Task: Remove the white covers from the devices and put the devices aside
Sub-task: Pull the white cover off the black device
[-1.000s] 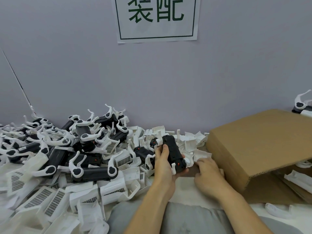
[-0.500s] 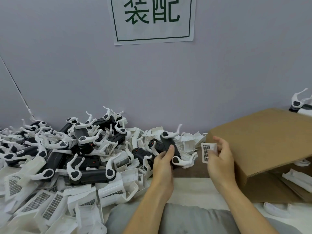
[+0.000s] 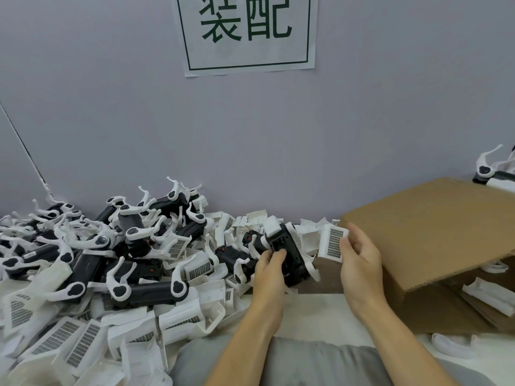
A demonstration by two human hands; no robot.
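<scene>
Pile of devices [image 3: 117, 263] and loose covers [image 3: 69, 341] fills lower left of frame, against wall [image 3: 278, 140]. Sign [image 3: 246, 32] on wall, top centre. Cardboard box [image 3: 434, 238] at right. Left hand [image 3: 269, 271] with a device [image 3: 289, 254] at centre; right hand [image 3: 359, 263] with a cover [image 3: 331, 243] just right of it, before the box.

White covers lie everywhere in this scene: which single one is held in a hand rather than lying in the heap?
The white cover pinched in the right hand, beside the cardboard box. The other loose covers lie on the table.
</scene>
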